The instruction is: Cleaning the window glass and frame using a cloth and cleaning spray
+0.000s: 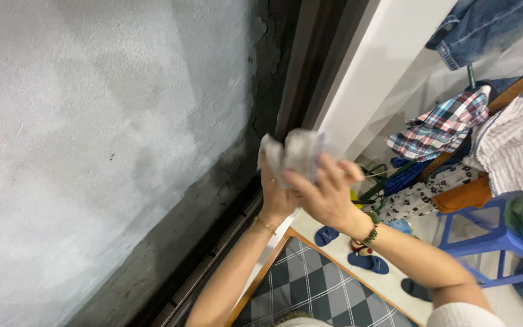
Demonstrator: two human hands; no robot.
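At frame centre, both the left hand [275,195] and right hand [325,195] are closing around a crumpled grey cloth [293,154], seemingly wadded; loosening fingers could be dropping it into the door track [213,257].

Cloth: crumpled grey rag [295,155], raised before the dark door frame [286,79].
Left hand [275,197]: behind the rag, fingers closed on it.
Right hand [327,194]: gripping the rag's lower edge; beaded bracelet [372,230] at wrist.
Wall [92,139]: grey, rough plaster.
Floor: checked mat [316,290], blue slippers [367,262].
Right side: blue stool [491,242], heaped clothes [449,124].
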